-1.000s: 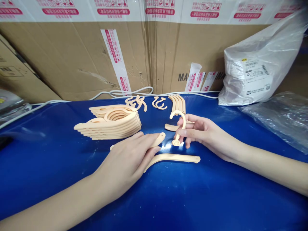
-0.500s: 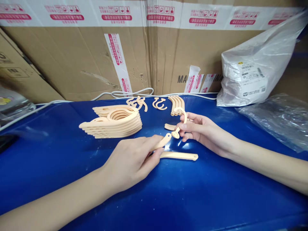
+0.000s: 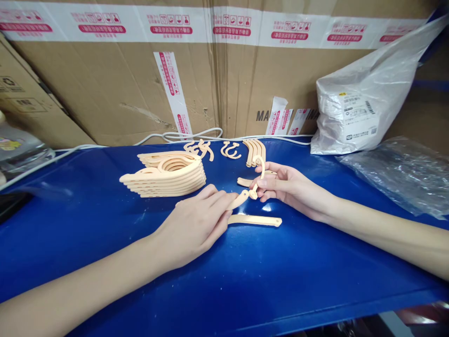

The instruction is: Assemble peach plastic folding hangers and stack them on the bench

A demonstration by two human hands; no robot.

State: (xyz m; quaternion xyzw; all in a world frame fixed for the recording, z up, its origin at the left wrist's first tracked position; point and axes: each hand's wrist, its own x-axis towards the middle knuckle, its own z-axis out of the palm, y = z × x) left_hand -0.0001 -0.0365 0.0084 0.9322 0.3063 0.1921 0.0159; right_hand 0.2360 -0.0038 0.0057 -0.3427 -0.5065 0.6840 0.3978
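My left hand (image 3: 196, 222) is closed on a peach plastic hanger arm (image 3: 239, 200), whose free end points up and to the right. My right hand (image 3: 280, 185) pinches a peach hook piece (image 3: 260, 172) upright, its round foot touching the tip of that arm. A second hanger arm (image 3: 255, 220) lies flat on the blue table (image 3: 105, 234) just below both hands. Another arm piece (image 3: 243, 181) lies partly hidden behind my right hand.
A stack of assembled peach hangers (image 3: 167, 175) sits left of centre. Loose hooks (image 3: 231, 150) and a row of arms (image 3: 255, 149) lie further back. Cardboard boxes (image 3: 122, 84) wall the rear, with white cables (image 3: 182, 136). Plastic bags (image 3: 354, 103) stand at right.
The hook in my right hand has moved left and down to meet the tip of the arm in my left hand. My left hand lifted that arm's end slightly.
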